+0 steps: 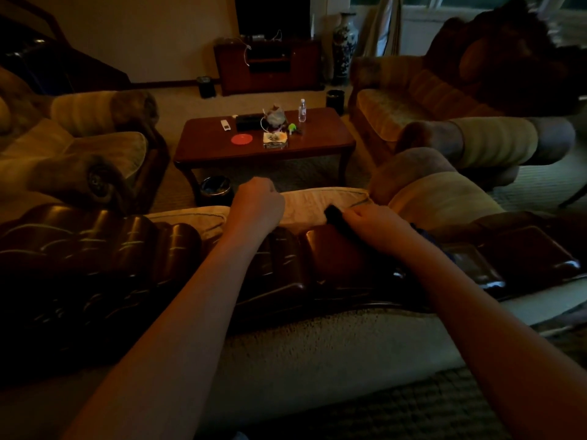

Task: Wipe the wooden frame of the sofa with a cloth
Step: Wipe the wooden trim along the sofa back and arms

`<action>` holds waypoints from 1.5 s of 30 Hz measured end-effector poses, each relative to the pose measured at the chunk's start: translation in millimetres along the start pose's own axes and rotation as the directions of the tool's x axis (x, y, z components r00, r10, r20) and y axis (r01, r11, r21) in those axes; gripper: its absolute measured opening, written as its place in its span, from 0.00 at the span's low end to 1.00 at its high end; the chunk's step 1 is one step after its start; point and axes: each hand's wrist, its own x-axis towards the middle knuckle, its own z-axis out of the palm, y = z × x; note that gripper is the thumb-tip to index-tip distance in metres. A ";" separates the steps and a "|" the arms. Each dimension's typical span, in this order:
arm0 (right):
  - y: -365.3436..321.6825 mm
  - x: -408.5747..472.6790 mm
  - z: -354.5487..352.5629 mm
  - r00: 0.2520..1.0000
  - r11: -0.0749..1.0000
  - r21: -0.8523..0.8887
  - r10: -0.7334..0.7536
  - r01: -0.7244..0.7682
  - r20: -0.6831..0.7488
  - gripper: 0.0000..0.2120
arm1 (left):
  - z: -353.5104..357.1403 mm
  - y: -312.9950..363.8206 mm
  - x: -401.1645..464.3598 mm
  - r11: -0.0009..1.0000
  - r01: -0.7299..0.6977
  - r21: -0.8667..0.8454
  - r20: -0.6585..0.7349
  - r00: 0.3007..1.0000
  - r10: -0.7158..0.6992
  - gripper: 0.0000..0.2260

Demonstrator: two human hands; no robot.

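Observation:
The sofa's carved, glossy dark wooden frame (133, 249) runs across the view below me, seen from behind the backrest. My right hand (371, 222) grips a dark cloth (333, 214) and presses it on the top of the frame near the middle; a blue part of the cloth (428, 239) trails beside my wrist. My left hand (257, 201) is curled into a fist over the frame's top edge, above the pale seat cushion (317, 204). I cannot tell whether it holds anything.
A wooden coffee table (317, 138) with a bottle, a red lid and small items stands beyond the sofa. A dark bin (216, 188) sits under its near corner. Armchairs flank both sides, and a TV cabinet (270, 65) and a tall vase (344, 42) stand at the far wall.

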 end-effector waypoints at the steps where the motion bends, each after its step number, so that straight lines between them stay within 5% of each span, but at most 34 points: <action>1: -7.3 13.8 -4.5 0.996 0.999 -0.035 0.036 -0.033 0.083 0.16 | 0.3 0.5 0.0 1.000 0.008 0.015 0.010 1.000 -0.008 0.09; 5: -52.1 41.6 6.0 0.960 0.987 -0.107 -0.086 0.118 0.268 0.16 | -0.5 1.0 0.9 1.000 0.003 -0.004 -0.001 1.000 -0.003 0.10; 9: -40.9 31.3 18.1 0.958 0.957 -0.080 -0.272 0.280 0.091 0.19 | -0.3 -3.7 1.3 1.000 -0.008 -0.002 -0.050 0.999 0.008 0.11; 14: 26.5 41.0 -3.9 0.984 0.927 0.373 -0.043 -0.024 0.171 0.09 | -0.5 -4.1 -0.7 0.999 -0.019 0.029 -0.023 1.000 0.020 0.09; 18: 33.7 41.1 -10.4 0.936 0.932 0.274 0.146 -0.239 0.321 0.19 | 3.7 4.4 -6.6 0.947 -0.100 0.305 0.154 0.986 0.055 0.09; 21: -11.5 43.3 -8.9 0.938 0.974 0.195 0.044 -0.117 0.343 0.20 | 4.6 6.7 -7.4 0.938 -0.116 0.328 0.185 0.981 0.057 0.08; 27: -37.8 4.3 -2.7 0.969 0.964 0.164 -0.226 0.209 0.096 0.13 | 3.8 7.1 -10.5 0.916 -0.213 0.339 0.245 0.960 0.132 0.10; 31: -4.1 -46.9 7.1 0.970 0.906 0.399 -0.047 0.141 -0.237 0.07 | 6.8 3.5 -20.2 0.717 -0.522 0.462 0.370 0.848 0.379 0.15; 34: -21.8 -82.0 53.5 0.741 0.930 0.330 0.105 0.163 -0.664 0.12 | 8.6 3.6 -23.6 0.610 -0.707 0.358 0.465 0.702 0.539 0.16; 36: -59.3 -98.2 105.5 0.561 0.920 0.334 0.169 0.205 -0.811 0.13 | 9.5 3.6 -22.3 0.562 -0.766 0.312 0.534 0.631 0.563 0.19; 41: -80.4 -85.0 139.3 0.342 0.933 0.296 0.216 0.203 -0.915 0.15 | 5.6 3.4 -22.2 0.475 -0.819 0.321 0.617 0.561 0.552 0.24; 45: -45.6 -62.5 103.7 0.188 0.791 0.577 0.547 0.205 -0.816 0.13 | 6.7 5.0 -21.6 0.484 -0.819 0.308 0.613 0.560 0.557 0.17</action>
